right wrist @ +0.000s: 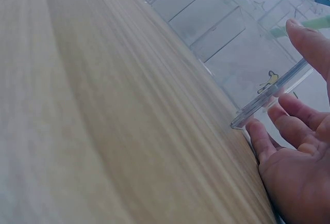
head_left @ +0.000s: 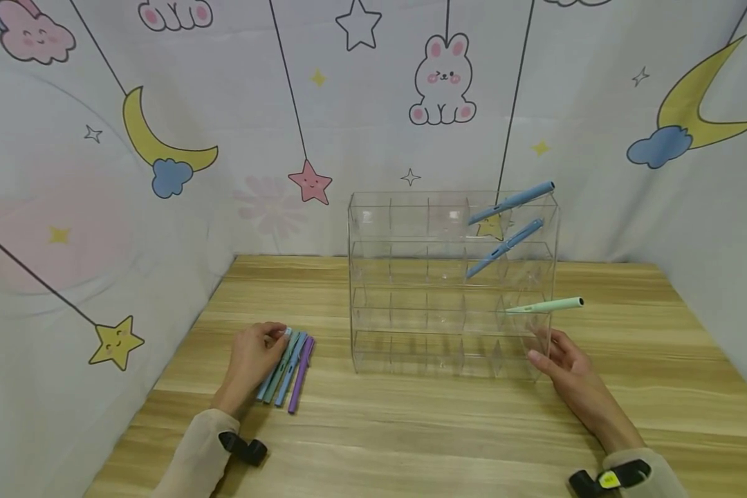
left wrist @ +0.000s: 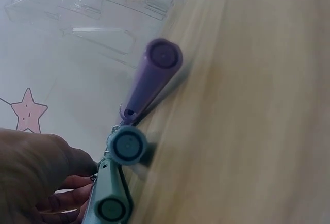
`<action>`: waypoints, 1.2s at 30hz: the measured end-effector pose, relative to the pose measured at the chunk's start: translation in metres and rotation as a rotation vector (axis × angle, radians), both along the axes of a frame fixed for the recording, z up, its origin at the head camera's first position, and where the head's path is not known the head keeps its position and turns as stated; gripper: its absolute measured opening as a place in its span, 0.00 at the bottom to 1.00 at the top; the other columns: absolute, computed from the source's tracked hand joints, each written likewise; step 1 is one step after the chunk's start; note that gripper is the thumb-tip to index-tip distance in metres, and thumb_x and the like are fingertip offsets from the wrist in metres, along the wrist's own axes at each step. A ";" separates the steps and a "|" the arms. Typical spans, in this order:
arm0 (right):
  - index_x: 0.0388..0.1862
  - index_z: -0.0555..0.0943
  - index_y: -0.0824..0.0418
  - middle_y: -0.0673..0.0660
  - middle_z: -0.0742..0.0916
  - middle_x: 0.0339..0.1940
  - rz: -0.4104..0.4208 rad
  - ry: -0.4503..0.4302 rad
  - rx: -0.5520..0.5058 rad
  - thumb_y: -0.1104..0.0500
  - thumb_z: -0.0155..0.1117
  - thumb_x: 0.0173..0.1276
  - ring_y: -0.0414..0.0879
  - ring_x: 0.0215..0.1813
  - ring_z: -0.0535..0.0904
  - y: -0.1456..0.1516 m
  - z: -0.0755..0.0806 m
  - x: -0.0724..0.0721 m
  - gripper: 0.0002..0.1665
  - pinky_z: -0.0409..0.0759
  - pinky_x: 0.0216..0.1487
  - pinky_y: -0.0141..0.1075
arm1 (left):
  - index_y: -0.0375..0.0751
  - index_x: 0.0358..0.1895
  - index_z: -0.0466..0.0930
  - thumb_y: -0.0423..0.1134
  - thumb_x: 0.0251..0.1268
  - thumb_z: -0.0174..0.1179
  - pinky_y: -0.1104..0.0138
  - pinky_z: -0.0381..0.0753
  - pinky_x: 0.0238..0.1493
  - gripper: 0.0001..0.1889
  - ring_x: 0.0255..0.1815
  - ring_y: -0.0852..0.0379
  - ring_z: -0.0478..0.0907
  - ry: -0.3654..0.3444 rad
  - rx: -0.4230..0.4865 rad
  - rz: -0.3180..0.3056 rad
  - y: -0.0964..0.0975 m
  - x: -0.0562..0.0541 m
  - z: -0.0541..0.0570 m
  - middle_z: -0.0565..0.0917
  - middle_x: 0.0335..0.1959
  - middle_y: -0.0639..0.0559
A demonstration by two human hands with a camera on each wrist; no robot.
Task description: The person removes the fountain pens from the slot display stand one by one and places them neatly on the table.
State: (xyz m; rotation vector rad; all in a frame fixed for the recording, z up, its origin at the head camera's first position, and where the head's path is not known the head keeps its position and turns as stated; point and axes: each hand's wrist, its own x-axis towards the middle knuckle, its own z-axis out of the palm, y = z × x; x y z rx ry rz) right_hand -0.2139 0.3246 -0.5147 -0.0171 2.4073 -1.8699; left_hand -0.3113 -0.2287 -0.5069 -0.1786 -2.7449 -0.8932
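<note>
My left hand (head_left: pixel 249 360) pinches the upper end of the leftmost light blue pen (head_left: pixel 264 389) in a slanted row on the table. Beside it lie a green pen (head_left: pixel 277 379), a blue pen (head_left: pixel 290 370) and, at the right end, a purple pen (head_left: pixel 301 379). In the left wrist view, the green pen (left wrist: pixel 111 198) partly hides the pinched one. With the thumb on one side and fingers on the other, my right hand (head_left: pixel 575 377) holds the lower right side panel of a clear compartment rack (head_left: pixel 351 304). The rack stands upright.
Two blue pens (head_left: pixel 513 200) (head_left: pixel 504 249) stick out of the rack's upper two rows at the right. A mint green pen (head_left: pixel 548 305) protrudes from the third row. Behind the wooden table (head_left: pixel 436 436) hangs a printed white cloth (head_left: pixel 373 104).
</note>
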 end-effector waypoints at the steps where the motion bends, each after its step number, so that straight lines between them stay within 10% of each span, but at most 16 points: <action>1: 0.88 0.56 0.58 0.71 0.60 0.89 -0.002 -0.004 0.002 0.51 0.56 0.87 0.31 0.76 0.69 0.000 0.000 0.000 0.38 0.71 0.60 0.14 | 0.30 0.48 0.90 0.32 0.68 0.70 0.72 0.73 0.29 0.10 0.28 0.60 0.81 0.003 -0.002 -0.003 0.000 0.000 0.000 0.92 0.36 0.40; 12: 0.88 0.56 0.59 0.70 0.63 0.88 -0.009 -0.015 0.028 0.49 0.56 0.87 0.61 0.86 0.62 -0.001 0.002 0.000 0.39 0.70 0.59 0.13 | 0.29 0.48 0.90 0.31 0.65 0.70 0.71 0.73 0.29 0.11 0.26 0.59 0.81 0.024 -0.007 -0.007 0.001 0.001 -0.001 0.92 0.34 0.40; 18: 0.87 0.55 0.61 0.72 0.62 0.88 -0.004 -0.005 0.009 0.50 0.56 0.87 0.24 0.70 0.71 -0.001 0.002 0.001 0.40 0.71 0.59 0.14 | 0.29 0.49 0.89 0.31 0.66 0.70 0.71 0.73 0.28 0.12 0.25 0.59 0.80 0.042 -0.009 -0.006 0.002 0.002 0.000 0.92 0.35 0.39; 22: 0.87 0.55 0.61 0.73 0.62 0.87 0.000 -0.004 -0.005 0.50 0.56 0.87 0.18 0.65 0.70 -0.001 0.002 0.000 0.40 0.71 0.59 0.14 | 0.30 0.51 0.89 0.32 0.67 0.70 0.70 0.73 0.29 0.13 0.26 0.59 0.80 0.072 -0.021 0.005 0.003 0.004 0.003 0.91 0.36 0.39; 31: 0.88 0.55 0.60 0.72 0.62 0.88 -0.007 -0.020 0.005 0.49 0.56 0.87 0.69 0.87 0.56 -0.001 0.003 -0.001 0.40 0.69 0.58 0.13 | 0.33 0.51 0.90 0.31 0.65 0.71 0.69 0.74 0.28 0.13 0.24 0.62 0.79 0.172 -0.027 -0.010 0.015 0.012 0.012 0.91 0.35 0.40; 36: 0.87 0.54 0.62 0.74 0.62 0.87 -0.006 -0.026 -0.009 0.50 0.56 0.87 0.71 0.87 0.54 -0.001 0.002 -0.001 0.40 0.69 0.58 0.13 | 0.34 0.52 0.90 0.31 0.66 0.71 0.70 0.72 0.28 0.13 0.24 0.64 0.75 0.161 -0.030 -0.009 0.020 0.016 0.016 0.91 0.35 0.40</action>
